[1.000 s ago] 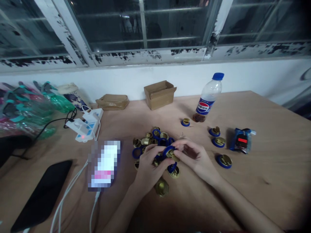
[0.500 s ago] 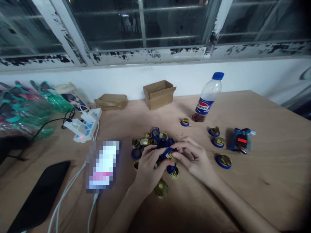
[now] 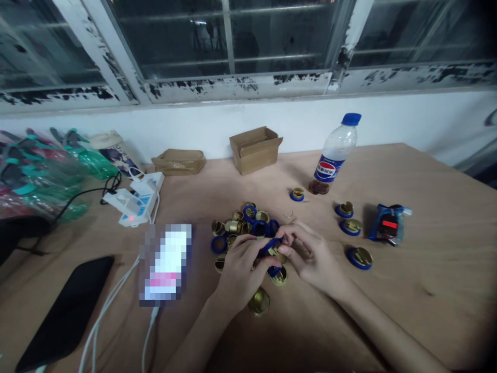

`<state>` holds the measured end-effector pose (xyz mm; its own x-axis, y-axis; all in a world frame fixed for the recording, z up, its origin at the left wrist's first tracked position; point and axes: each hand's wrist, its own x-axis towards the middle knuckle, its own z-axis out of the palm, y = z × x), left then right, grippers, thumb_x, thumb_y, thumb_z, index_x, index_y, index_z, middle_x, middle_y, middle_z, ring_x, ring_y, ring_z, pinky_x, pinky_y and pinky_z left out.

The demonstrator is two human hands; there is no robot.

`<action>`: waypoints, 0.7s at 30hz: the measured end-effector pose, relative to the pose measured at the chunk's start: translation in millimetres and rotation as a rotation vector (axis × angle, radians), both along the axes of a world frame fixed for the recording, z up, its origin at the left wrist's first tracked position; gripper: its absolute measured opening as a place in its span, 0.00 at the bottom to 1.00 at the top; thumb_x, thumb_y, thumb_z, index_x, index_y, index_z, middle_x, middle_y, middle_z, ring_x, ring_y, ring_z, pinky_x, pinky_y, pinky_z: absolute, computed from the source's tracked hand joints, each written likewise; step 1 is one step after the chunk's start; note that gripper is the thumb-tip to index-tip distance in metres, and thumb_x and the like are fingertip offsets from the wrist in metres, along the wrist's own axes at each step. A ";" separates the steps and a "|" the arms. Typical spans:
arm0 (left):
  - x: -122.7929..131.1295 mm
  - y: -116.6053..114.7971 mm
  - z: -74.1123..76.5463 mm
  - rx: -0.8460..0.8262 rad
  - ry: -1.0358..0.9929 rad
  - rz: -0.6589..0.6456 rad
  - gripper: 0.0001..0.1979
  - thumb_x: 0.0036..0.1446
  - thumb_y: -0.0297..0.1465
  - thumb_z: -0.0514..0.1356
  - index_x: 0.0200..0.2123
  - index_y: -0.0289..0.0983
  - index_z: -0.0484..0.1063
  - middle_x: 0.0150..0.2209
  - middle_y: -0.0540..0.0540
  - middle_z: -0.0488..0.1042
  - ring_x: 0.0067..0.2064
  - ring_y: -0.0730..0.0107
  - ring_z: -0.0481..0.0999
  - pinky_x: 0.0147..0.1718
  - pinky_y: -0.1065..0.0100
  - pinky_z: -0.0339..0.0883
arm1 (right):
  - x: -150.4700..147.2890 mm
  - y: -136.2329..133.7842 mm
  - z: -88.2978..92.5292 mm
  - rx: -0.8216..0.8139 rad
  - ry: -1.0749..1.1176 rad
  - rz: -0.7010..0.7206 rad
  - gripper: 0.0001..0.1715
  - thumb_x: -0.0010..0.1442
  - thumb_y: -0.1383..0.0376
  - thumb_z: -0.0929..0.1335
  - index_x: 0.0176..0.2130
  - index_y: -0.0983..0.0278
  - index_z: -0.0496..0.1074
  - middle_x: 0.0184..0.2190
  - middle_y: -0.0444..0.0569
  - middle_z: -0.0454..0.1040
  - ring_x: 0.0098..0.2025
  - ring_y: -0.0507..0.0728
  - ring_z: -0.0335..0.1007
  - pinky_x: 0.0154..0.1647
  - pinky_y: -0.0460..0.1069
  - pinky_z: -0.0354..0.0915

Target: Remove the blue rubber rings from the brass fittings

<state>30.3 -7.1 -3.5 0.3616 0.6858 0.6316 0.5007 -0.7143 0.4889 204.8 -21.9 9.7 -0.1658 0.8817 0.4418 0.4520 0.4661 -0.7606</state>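
Observation:
Between both hands, a brass-coloured round fitting (image 3: 278, 254) is held with a blue ring (image 3: 272, 245) against its upper edge. My left hand (image 3: 243, 267) is closed on the fitting and ring from the left, thumb below. From the right, my right hand (image 3: 310, 256) pinches them, its thumb on the brass and its fingers at the ring. Whether the ring is fully seated cannot be seen. A pile of brass fittings (image 3: 233, 226) and loose blue rings (image 3: 218, 244) lies just beyond and left of my hands. Nearer me sits a single brass fitting (image 3: 259, 302).
Several brass fittings with blue rings (image 3: 360, 257) stand on the right. Behind are a cola bottle (image 3: 330, 163), an open cardboard box (image 3: 256, 153) and a wrapped black item (image 3: 389, 225). Leftward lie a lit phone (image 3: 166, 264), a black slab (image 3: 66, 311) and a power strip (image 3: 137, 202).
My right fingers have shifted slightly along the blue ring, and the fitting has tilted a little. Both hands keep their grip. The whole view has moved slightly.

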 end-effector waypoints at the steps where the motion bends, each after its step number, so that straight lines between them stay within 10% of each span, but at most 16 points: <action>1: 0.3 0.0 0.6 -0.005 -0.004 0.001 0.05 0.57 0.27 0.62 0.38 0.41 0.73 0.33 0.51 0.79 0.38 0.68 0.77 0.42 0.64 0.71 | 0.3 -0.1 -0.2 -0.004 -0.001 0.003 0.07 0.60 0.70 0.65 0.40 0.61 0.68 0.30 0.43 0.62 0.33 0.53 0.63 0.34 0.48 0.61; 21: -0.3 0.5 7.5 0.004 -0.067 0.033 0.06 0.53 0.28 0.65 0.35 0.38 0.73 0.31 0.50 0.78 0.37 0.68 0.76 0.40 0.67 0.71 | 0.2 -0.6 0.1 0.073 0.046 0.040 0.06 0.61 0.70 0.66 0.39 0.60 0.66 0.35 0.46 0.64 0.36 0.53 0.64 0.37 0.50 0.63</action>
<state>30.0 -6.6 4.0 0.2952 0.6943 0.6564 0.4904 -0.6997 0.5196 205.0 -22.5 9.7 -0.1780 0.8400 0.5125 0.3977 0.5378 -0.7433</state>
